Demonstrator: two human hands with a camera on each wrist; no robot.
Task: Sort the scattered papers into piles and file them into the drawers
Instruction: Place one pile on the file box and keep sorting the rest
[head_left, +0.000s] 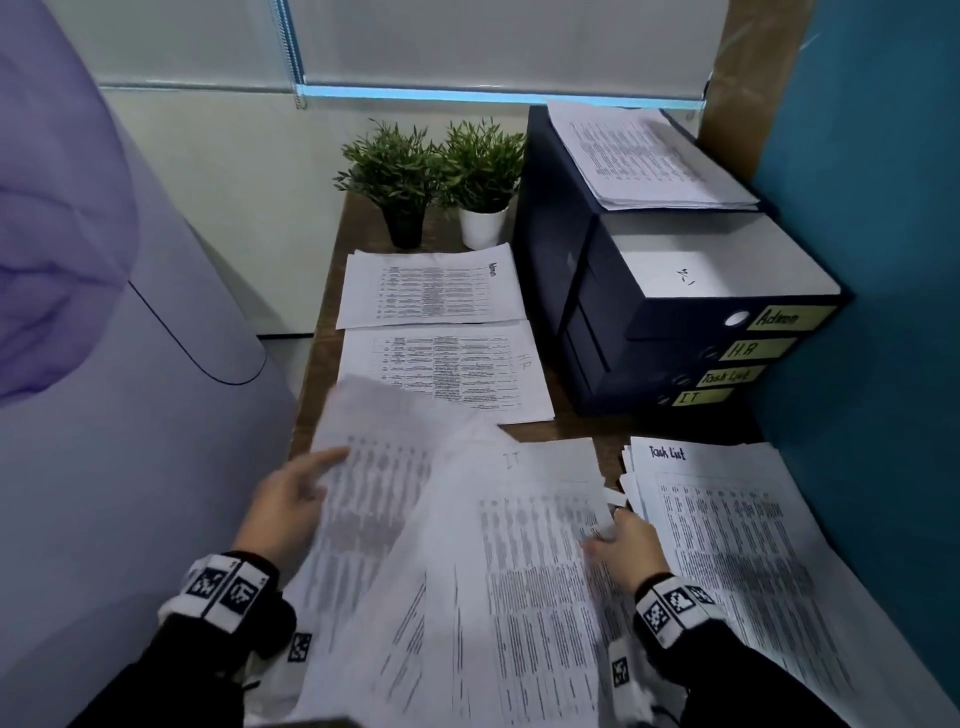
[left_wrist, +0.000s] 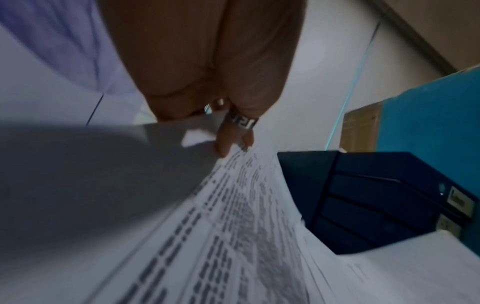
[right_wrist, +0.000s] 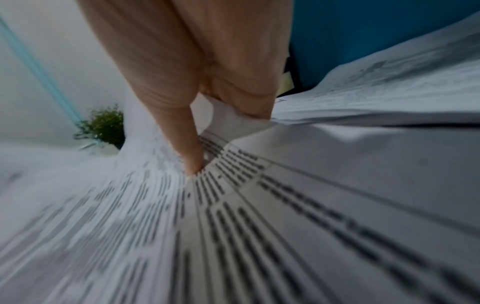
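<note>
Four paper piles lie on the wooden desk (head_left: 576, 428): Admin (head_left: 431, 288), HR (head_left: 447, 371), IT (head_left: 524, 545) and Task List (head_left: 727, 545). My left hand (head_left: 311, 483) (left_wrist: 221, 131) holds a lifted, blurred bundle of printed sheets (head_left: 363, 499) (left_wrist: 246, 216) at its left edge, thumb on top, fingers underneath. My right hand (head_left: 608, 530) (right_wrist: 221, 133) pinches the right edge of the IT pile (right_wrist: 233, 205), thumb pressed on the print. The dark blue drawer unit (head_left: 675, 332) (left_wrist: 376, 195) stands at the back right, its top Admin drawer (head_left: 701, 260) pulled open with white paper inside.
More sheets (head_left: 649, 156) lie on top of the drawer unit. Two small potted plants (head_left: 441, 176) (right_wrist: 106, 125) stand at the desk's far end. A teal partition (head_left: 883, 260) walls the right side. A large lavender shape (head_left: 104, 312) fills the left.
</note>
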